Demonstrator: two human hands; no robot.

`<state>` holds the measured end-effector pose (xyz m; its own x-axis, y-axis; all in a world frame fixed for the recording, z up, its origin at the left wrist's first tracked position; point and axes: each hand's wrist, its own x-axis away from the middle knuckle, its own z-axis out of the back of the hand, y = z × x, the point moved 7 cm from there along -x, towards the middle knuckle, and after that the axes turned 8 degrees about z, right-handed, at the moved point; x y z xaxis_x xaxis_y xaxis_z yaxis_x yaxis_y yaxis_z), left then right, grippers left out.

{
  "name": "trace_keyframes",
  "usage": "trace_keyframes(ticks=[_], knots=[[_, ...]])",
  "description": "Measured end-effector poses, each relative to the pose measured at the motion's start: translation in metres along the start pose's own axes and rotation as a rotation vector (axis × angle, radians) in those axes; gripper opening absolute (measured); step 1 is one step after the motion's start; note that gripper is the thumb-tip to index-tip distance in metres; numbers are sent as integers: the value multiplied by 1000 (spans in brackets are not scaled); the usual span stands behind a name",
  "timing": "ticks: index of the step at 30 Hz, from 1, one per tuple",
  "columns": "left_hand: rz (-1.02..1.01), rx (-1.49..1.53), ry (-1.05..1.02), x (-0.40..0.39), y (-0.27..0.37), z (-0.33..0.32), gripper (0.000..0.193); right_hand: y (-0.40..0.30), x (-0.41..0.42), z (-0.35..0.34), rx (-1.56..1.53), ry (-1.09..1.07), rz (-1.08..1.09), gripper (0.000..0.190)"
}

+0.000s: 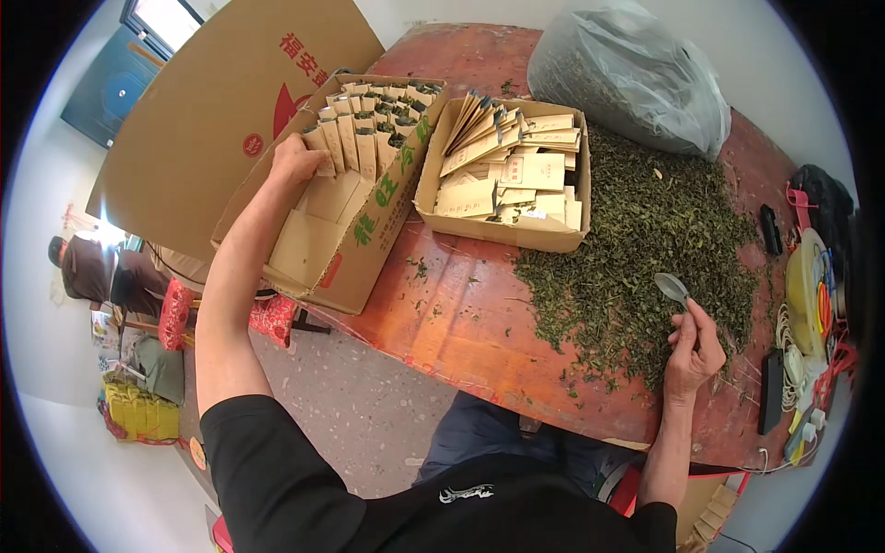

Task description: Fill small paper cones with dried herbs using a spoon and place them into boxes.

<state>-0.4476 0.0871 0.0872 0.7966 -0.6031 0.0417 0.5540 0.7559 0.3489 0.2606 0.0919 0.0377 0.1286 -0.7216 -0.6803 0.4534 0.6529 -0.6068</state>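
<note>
With its fingers on a paper packet [318, 148], my left hand [299, 160] reaches into a long cardboard box [304, 242]. Rows of upright, open-topped paper packets [366, 124], several showing dried leaves, fill the box's far part; its near part shows bare cardboard. My right hand [693, 349] holds a spoon [671, 287] by its handle, bowl pointing away from me, above a wide heap of dried green leaves [622, 276]. Between the long box and the heap stands a smaller cardboard box [505, 238] full of flat paper packets [532, 171], some fanned and piled loosely.
A large plastic bag of dried leaves [622, 76] sits at the table's back. Cables [788, 359], a black case [771, 229] and a dark flat object [771, 390] lie along the right. A large cardboard carton [228, 104] stands left. Another person [90, 269] is in the left background.
</note>
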Motion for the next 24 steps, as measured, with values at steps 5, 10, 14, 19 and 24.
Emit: trace_keyframes(ticks=[5, 10, 14, 19, 24], knots=[[-5, 45, 9, 4, -9, 7, 50, 0, -2, -3, -8, 3, 9, 24], [-153, 11, 165, 44, 25, 32, 49, -5, -5, -1, -12, 20, 18, 24], [-417, 62, 314, 65, 55, 50, 39, -10, -8, -6, -16, -6, 20, 24], [-694, 160, 163, 153, 157, 36, 36, -9, -6, -4, -18, -13, 14, 25], [-829, 1, -119, 181, 206, -25, 38, -9, -7, -4, -11, 4, 21, 24]])
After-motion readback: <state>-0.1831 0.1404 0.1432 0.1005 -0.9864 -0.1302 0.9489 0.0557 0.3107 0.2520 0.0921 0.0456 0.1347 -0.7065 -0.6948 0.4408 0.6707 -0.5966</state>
